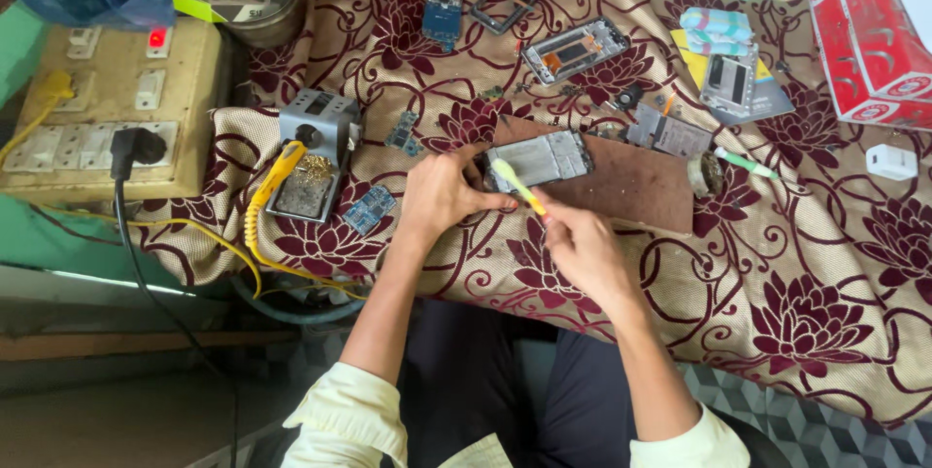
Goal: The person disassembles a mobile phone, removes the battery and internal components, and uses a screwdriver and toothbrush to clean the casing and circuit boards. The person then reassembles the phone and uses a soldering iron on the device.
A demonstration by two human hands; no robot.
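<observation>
Yellow brush (515,183) pinched in right hand (582,250) grip — left hand (442,194) clasps phone frame (537,158).

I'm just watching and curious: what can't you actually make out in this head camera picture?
- Opened phone: left hand covers its near end.
- Yellow brush: handle end hidden in the right hand.
- Red box: cut off by the right edge.
- Small circuit boards: parts too small to tell.

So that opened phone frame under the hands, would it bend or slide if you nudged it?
The phone frame looks thin and flat, so probably light and somewhat fragile. It lies on a brown board, where it might slide; the left hand steadies it, the right hand holds a brush.
</observation>
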